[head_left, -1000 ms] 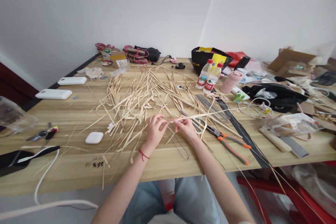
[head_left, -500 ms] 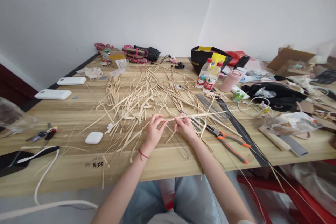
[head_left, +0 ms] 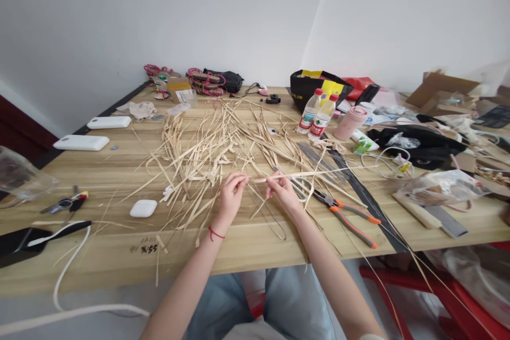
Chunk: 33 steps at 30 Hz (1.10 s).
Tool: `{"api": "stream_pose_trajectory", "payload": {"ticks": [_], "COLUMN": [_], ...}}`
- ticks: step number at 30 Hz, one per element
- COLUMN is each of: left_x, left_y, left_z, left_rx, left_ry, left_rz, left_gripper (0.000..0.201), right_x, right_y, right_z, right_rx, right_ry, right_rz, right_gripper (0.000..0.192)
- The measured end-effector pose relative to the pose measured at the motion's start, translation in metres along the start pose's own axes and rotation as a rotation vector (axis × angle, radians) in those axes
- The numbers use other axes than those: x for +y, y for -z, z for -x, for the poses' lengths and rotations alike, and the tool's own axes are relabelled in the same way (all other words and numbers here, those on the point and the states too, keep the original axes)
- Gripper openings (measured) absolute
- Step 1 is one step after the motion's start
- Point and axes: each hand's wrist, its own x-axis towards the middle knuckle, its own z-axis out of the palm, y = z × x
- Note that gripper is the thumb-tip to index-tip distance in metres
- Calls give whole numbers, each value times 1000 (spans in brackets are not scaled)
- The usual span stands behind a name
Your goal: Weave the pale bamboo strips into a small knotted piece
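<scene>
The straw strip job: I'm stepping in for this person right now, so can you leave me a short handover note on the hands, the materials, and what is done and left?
Left hand: fingers pinched on the near end of a pale strip.
Right hand: pinching the same strip a little further along; the rest runs off to the right above the table.
Materials: loose strip pile just beyond the hands; scissors and orange-handled pliers right of the right hand; wire loop lies below the hands.
Done: one strip picked out and held taut.
Left: nothing woven or tied shows; the pile is unsorted.
</scene>
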Motion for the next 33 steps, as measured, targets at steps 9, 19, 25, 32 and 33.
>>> {"api": "stream_pose_trajectory", "payload": {"ticks": [9, 19, 25, 32, 33], "left_x": [4, 6, 7, 3, 3], "left_y": [-3, -2, -2, -4, -4], "left_z": [3, 4, 4, 5, 5], "left_rx": [-30, -15, -10, 23, 21], "left_ry": [-27, -70, -65, -15, -11], "left_rz": [-23, -38, -27, -21, -19], "left_gripper": [8, 5, 5, 23, 24], "right_x": [-3, -3, -4, -6, -6], "right_y": [-3, -3, -2, -3, -3], "right_z": [2, 1, 1, 2, 2], "right_rx": [-30, -31, -33, 8, 1], "right_ry": [-39, -50, -54, -49, -53], "right_rz": [14, 16, 11, 15, 16], "right_gripper": [30, 32, 34, 34, 34]}}
